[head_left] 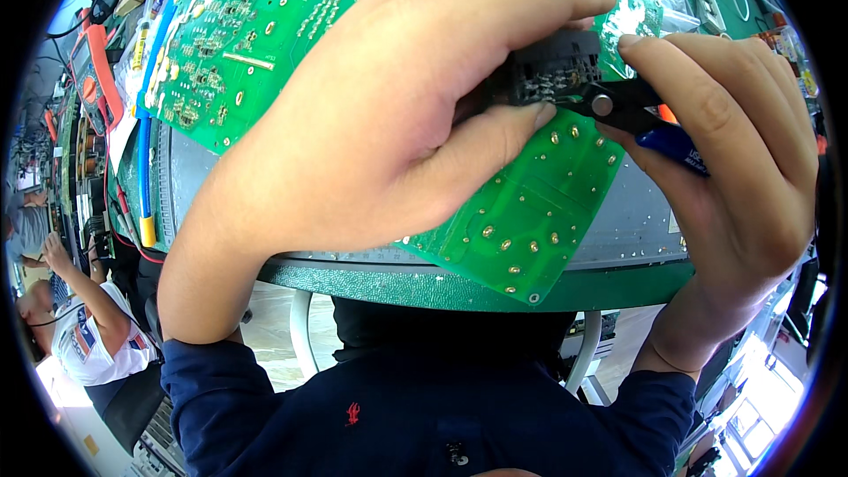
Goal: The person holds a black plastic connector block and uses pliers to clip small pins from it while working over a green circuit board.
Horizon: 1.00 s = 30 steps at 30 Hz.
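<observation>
My left hand (397, 115) is closed around a dark, block-shaped electronic part (558, 62) whose face carries rows of small metal pins. Its thumb presses along the lower edge and the fingers curl over the top. In my right hand (742, 124) is a pair of flush cutters (609, 104) with dark jaws and blue grips. The cutter tips reach the pins beside my left thumb; whether the blades touch a pin is too small to tell. Below both hands lies a green circuit board (521, 221) with shiny solder points, its near corner at the bench edge.
A larger green circuit board (256, 44) covers the far bench. To its left are a red multimeter (99, 75) and a blue cable (146, 168). The green bench edge (424, 287) curves in front of me. A co-worker (93, 327) sits at the far left.
</observation>
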Available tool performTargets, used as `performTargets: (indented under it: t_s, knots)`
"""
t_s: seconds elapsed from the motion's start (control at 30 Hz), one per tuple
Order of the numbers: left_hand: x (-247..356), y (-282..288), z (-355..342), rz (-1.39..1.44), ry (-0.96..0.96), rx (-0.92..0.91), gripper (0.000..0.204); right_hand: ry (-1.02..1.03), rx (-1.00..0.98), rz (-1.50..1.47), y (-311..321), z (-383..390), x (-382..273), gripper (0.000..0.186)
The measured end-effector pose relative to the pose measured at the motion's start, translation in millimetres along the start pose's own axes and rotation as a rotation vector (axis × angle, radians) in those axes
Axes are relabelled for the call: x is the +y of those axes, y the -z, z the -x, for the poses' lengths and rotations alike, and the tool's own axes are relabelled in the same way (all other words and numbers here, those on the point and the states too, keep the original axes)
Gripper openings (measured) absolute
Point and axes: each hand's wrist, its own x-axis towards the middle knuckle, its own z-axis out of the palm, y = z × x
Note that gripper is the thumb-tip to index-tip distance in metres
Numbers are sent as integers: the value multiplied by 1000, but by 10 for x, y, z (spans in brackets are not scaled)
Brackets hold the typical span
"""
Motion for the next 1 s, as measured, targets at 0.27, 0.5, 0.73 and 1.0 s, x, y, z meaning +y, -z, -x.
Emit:
performTargets:
  t_s: [0.27, 0.5, 0.73, 1.0]
  knots:
    - [12, 8, 24, -2, 7, -6, 45, 11, -32, -6, 11, -1, 13, 39]
    - [8, -10, 24, -2, 14, -6, 45, 39, -70, 13, 30, -10, 11, 38]
    - [5, -32, 38, 4, 15, -9, 45, 72, -88, 28, 22, 0, 28, 38]
    - [4, -20, 46, 0, 19, -10, 45, 43, -57, -9, -1, 3, 12, 36]
